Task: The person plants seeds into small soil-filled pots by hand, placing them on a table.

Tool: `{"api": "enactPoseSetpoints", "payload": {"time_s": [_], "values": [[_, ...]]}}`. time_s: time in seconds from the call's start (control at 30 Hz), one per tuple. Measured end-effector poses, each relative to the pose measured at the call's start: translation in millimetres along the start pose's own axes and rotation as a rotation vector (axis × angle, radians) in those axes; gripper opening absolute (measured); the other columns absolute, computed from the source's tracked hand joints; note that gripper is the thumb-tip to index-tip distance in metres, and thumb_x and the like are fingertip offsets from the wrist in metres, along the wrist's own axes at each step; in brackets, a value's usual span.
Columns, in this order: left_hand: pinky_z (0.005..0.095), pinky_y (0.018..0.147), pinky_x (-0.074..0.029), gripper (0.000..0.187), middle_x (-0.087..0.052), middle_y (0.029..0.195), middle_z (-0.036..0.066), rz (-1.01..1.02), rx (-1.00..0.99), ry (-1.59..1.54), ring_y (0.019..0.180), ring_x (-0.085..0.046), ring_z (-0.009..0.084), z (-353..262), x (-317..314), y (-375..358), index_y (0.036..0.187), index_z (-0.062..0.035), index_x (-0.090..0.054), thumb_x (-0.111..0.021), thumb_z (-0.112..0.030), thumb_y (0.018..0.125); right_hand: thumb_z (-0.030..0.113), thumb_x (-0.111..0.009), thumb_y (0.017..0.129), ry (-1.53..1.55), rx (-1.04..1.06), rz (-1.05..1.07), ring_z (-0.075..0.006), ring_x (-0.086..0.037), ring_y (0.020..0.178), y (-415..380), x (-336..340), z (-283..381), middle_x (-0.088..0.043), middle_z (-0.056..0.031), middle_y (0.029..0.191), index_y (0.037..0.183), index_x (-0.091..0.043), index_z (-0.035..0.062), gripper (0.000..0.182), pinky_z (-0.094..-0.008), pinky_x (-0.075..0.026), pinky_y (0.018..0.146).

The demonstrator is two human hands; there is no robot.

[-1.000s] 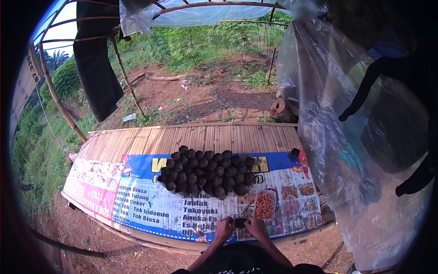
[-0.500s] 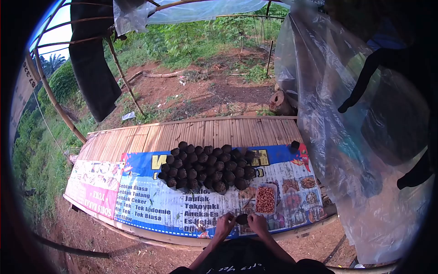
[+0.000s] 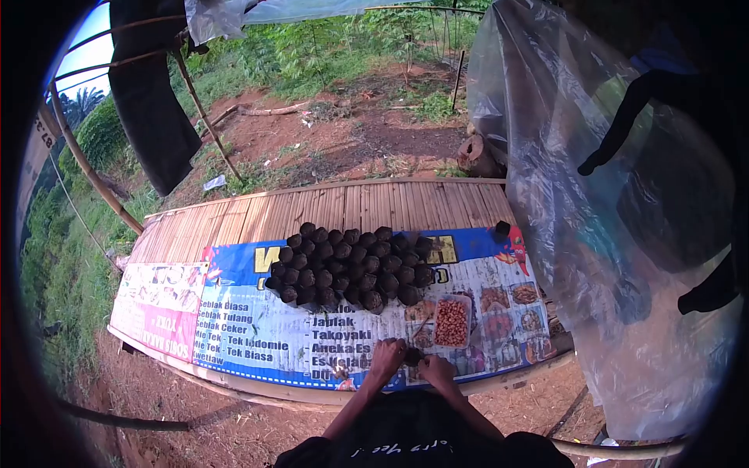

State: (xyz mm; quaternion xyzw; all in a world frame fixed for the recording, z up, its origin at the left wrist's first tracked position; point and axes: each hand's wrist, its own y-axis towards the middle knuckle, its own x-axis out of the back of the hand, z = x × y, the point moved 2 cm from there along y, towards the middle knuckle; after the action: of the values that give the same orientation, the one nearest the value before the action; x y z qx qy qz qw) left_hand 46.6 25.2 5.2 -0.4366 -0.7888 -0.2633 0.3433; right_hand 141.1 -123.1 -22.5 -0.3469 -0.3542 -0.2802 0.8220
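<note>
At the near edge of the bench, a small black seedling bag point(image 3: 413, 356) sits between my two hands. My left hand point(image 3: 387, 359) grips its left side with curled fingers. My right hand point(image 3: 437, 369) closes on its right side; the fingertips are too small to make out well. Just beyond my right hand stands a clear plastic tub point(image 3: 467, 343) holding reddish-brown seeds point(image 3: 451, 323). A thin stick-like thing point(image 3: 422, 326) lies beside the tub's left wall. Farther back, several dark soil-filled seedling bags point(image 3: 343, 265) stand packed together.
A printed food banner point(image 3: 250, 347) covers much of the bamboo bench point(image 3: 328, 209). One lone black bag point(image 3: 502, 228) stands at the back right. Clear plastic sheeting point(image 3: 538, 195) hangs along the right side. Bamboo poles point(image 3: 207, 117) rise at the left.
The view has tipped down slightly, so the bench sits higher. My left hand has shifted over toward the top of the seedling bag, and the bag shows less between my hands.
</note>
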Motion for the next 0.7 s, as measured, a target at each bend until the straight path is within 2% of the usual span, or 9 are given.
{"api": "enactPoseSetpoints", "payload": {"time_s": [0.07,0.13,0.17,0.27,0.33,0.37,0.47,0.63,0.7], "values": [[0.0489,0.069,-0.048,0.013,-0.064,0.076,0.018,0.002,-0.019,0.042,0.075,-0.063,0.0372,8,-7,0,0.081,-0.0017,-0.062,-0.063,-0.015,0.083,0.042,-0.059,0.082,-0.005,0.017,-0.02,-0.037,-0.068,0.076,-1,1,2,-0.07,-0.0167,0.076,0.083,-0.073,0.0099,0.035,-0.0476,-0.053,0.073],[0.0482,0.067,-0.048,0.013,-0.062,0.074,0.018,0.005,-0.038,0.082,0.073,-0.063,0.0372,9,-7,-4,0.08,-0.0011,-0.061,-0.062,-0.014,0.084,0.04,-0.056,0.084,-0.107,0.073,-0.08,-0.0319,-0.069,0.074,0,6,6,-0.07,-0.0097,0.069,0.088,-0.072,0.0101,0.034,-0.0448,-0.053,0.071],[0.049,0.067,-0.047,0.013,-0.062,0.073,0.018,-0.041,-0.042,0.068,0.074,-0.062,0.0377,8,-7,-6,0.081,-0.0009,-0.06,-0.061,-0.013,0.085,0.037,-0.058,0.083,-0.077,0.155,-0.167,-0.0355,-0.068,0.072,1,6,6,-0.068,-0.0136,0.068,0.083,-0.071,0.0083,0.031,-0.0458,-0.053,0.068],[0.0502,0.067,-0.045,0.013,-0.061,0.074,0.02,-0.113,-0.04,0.051,0.074,-0.061,0.0396,-7,5,-13,0.081,-0.0005,-0.059,-0.061,-0.012,0.086,0.034,-0.06,0.082,-0.101,0.22,-0.259,-0.0371,-0.067,0.071,-7,29,25,-0.068,-0.0159,0.069,0.08,-0.07,0.0069,0.029,-0.0462,-0.053,0.068],[0.0504,0.072,-0.044,0.011,-0.063,0.078,0.021,-0.101,0.097,0.002,0.076,-0.061,0.0389,-13,10,-16,0.083,-0.0009,-0.059,-0.057,-0.012,0.086,0.035,-0.06,0.082,-0.082,0.227,-0.269,-0.0378,-0.066,0.069,3,23,21,-0.067,-0.0165,0.069,0.078,-0.07,0.0072,0.029,-0.0479,-0.052,0.067],[0.0501,0.071,-0.045,0.013,-0.063,0.078,0.021,-0.097,0.117,-0.005,0.075,-0.061,0.039,-9,5,-16,0.083,-0.0007,-0.059,-0.059,-0.013,0.086,0.035,-0.061,0.082,-0.061,0.235,-0.284,-0.0385,-0.066,0.068,6,18,17,-0.067,-0.0171,0.069,0.075,-0.069,0.0074,0.029,-0.0496,-0.052,0.066],[0.0499,0.069,-0.045,0.014,-0.063,0.078,0.021,-0.099,0.139,0.057,0.074,-0.061,0.0393,-3,-6,-15,0.082,0.0,-0.059,-0.061,-0.014,0.086,0.033,-0.061,0.082,-0.063,0.19,-0.224,-0.0376,-0.067,0.07,12,15,17,-0.067,-0.0175,0.072,0.078,-0.069,0.0063,0.029,-0.0474,-0.053,0.068],[0.05,0.068,-0.046,0.016,-0.063,0.076,0.023,-0.163,0.155,-0.067,0.072,-0.061,0.0407,-8,7,-10,0.079,0.0007,-0.059,-0.059,-0.012,0.087,0.033,-0.062,0.082,-0.018,0.17,-0.218,-0.0369,-0.067,0.07,14,25,24,-0.068,-0.0172,0.072,0.078,-0.07,0.0066,0.027,-0.0467,-0.053,0.067],[0.0502,0.065,-0.048,0.016,-0.063,0.075,0.024,-0.188,0.107,-0.008,0.069,-0.062,0.0416,-8,7,-6,0.078,0.0015,-0.059,-0.059,-0.012,0.087,0.035,-0.061,0.081,0.015,0.182,-0.215,-0.037,-0.067,0.069,19,26,25,-0.067,-0.0175,0.071,0.077,-0.07,0.0074,0.029,-0.047,-0.053,0.066]]}}
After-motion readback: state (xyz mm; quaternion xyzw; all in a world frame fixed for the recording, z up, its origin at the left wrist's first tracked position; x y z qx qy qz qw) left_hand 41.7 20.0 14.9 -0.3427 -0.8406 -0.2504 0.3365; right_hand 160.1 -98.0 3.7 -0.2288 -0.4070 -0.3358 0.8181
